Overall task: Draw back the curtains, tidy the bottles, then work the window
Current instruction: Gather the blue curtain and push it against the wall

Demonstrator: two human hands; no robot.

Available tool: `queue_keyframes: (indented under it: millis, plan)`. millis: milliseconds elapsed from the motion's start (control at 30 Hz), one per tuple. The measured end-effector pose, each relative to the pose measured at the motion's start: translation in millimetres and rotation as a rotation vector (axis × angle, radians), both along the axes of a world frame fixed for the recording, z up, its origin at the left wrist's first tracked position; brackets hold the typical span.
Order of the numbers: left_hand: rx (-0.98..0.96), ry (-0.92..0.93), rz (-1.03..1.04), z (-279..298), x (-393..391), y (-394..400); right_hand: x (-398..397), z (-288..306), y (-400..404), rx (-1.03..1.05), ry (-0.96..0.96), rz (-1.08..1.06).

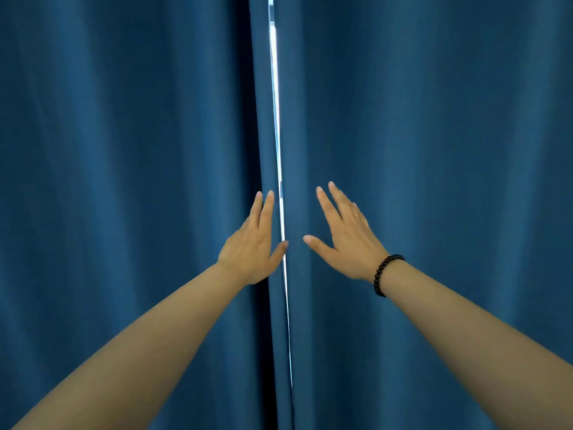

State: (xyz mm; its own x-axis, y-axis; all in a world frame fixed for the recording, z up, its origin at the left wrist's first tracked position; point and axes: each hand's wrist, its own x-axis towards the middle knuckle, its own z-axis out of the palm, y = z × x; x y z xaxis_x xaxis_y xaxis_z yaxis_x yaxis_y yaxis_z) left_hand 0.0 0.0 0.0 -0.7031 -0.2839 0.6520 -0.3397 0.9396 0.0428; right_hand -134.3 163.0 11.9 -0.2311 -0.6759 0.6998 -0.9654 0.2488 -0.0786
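Two dark blue curtains fill the view, the left curtain (124,181) and the right curtain (434,181), drawn almost together. A thin bright slit of daylight (277,119) runs down between them. My left hand (252,243) is open, fingers straight, against the inner edge of the left curtain, thumb at the slit. My right hand (344,237), with a black bead bracelet (384,274) on the wrist, is open with fingers spread in front of the right curtain's inner edge. Neither hand grips fabric. The window and any bottles are hidden behind the curtains.
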Motion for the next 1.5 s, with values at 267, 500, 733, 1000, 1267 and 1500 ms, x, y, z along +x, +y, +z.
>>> queue_keyframes:
  millis: [267,500,733,1000,1267,1500]
  plan:
    - [-0.166,0.044,-0.274,-0.9,-56.1,-45.5,-39.5,2.5,-69.4,-0.104,-0.042,-0.020]
    - [0.023,0.158,-0.379,-18.3,-115.1,-65.3,-72.8,-14.0,-88.6,-0.195,0.021,-0.203]
    - [0.469,0.266,-0.346,-22.9,-164.6,-64.5,-107.1,-11.9,-79.7,-0.295,-0.125,-0.408]
    - [0.437,0.120,-0.446,-33.2,-208.5,-53.6,-151.0,3.9,-75.2,-0.428,-0.711,-0.069]
    - [0.234,0.092,-0.553,-35.5,-263.7,-31.8,-189.9,22.8,-87.8,-0.467,-0.754,0.069]
    - [0.015,0.315,-0.435,-46.3,-301.8,-41.7,-221.6,28.6,-78.8,-0.592,-0.358,-0.117]
